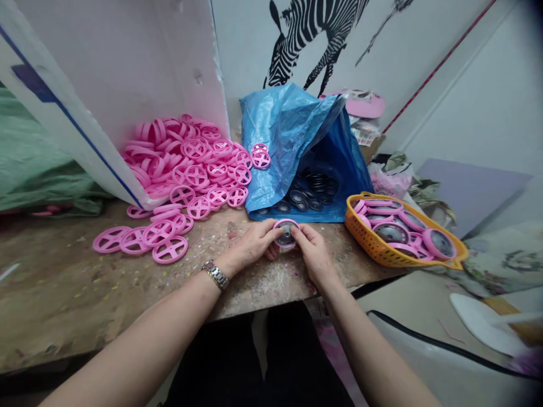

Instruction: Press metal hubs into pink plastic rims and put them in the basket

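Between my two hands is a small toy wheel (287,233), a dark grey disc with a pink rim around it. My left hand (258,240) grips its left side, thumb on the dark face. On the right side my right hand (311,246) pinches the rim, thumb on top. The fingers beneath the wheel are partly hidden. Just behind it, dark discs (299,199) lie in the mouth of a blue plastic sack (271,124). Pink spoked rings (197,176) spill in a heap to the left, some loose on the wooden table (139,294).
A white foam box (182,62) on its side holds the back of the ring heap. An orange basket (360,240) at right contains several pink-rimmed dark wheels (392,233). Green cloth (38,152) hangs at far left. A white wall with a zebra picture (314,34) stands behind.
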